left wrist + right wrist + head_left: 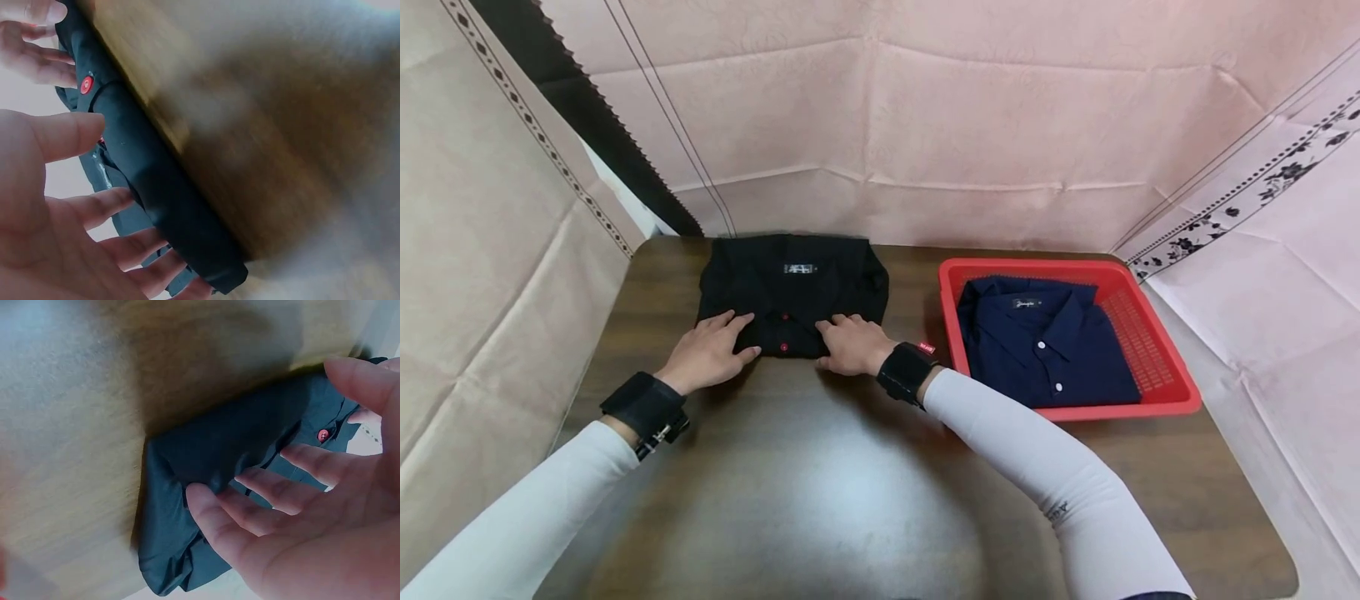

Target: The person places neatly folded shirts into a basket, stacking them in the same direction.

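Left hand (709,354): fingers apart, resting on the near edge of the black shirt (786,292). Right hand (854,347): same, farther right; neither grips. Shirt lies folded at the table's (737,500) far edge. Right of it: red basket (1120,412), folded navy shirt (1018,337) inside. Step, judged: smoothing the fold. Next move probably calls for fingers under both sides, kept level.

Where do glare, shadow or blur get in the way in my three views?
Head: glare whitens the table at bottom centre, with shadow along the right sleeve; the black shirt lies outside the glare. Left wrist: broad soft shadow, glare at top right, table grain blurry. Right wrist: pale sheen upper left, dark shadow beside the shirt.
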The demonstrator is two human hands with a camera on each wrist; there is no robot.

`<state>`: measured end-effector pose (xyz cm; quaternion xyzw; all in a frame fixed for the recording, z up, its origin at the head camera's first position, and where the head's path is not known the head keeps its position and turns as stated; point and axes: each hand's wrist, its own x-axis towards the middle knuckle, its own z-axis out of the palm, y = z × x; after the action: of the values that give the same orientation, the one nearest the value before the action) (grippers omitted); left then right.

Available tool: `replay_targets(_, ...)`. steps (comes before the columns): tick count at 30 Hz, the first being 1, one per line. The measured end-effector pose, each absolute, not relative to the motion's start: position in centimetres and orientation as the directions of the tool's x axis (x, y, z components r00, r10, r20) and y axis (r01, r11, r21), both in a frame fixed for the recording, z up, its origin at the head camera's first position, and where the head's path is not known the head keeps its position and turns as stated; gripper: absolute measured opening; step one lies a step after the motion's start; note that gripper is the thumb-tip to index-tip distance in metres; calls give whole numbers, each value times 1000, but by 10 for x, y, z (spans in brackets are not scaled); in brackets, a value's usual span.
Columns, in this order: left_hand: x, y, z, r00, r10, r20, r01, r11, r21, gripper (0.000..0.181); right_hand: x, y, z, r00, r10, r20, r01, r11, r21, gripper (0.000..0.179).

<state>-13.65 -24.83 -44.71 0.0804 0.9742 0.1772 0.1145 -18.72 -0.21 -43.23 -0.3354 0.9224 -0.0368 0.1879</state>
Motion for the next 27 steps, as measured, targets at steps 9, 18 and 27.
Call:
replay_targets(9,-113,-245,-448,-965,183,-190,104,927,362,63,-165,9,-425,-658,-681,-322,-650,729,-213,64)
replay_targets(18,-85,-241,-442,-966,198,-168,131,929,346,61,-144,18,-428,-633,-708,-314,-677,703,-219,65)
replay_targets(27,-65,-237,-435,-963,218,-159,156,929,335,56,-121,27,-427,-628,-715,-308,-691,694,-202,67)
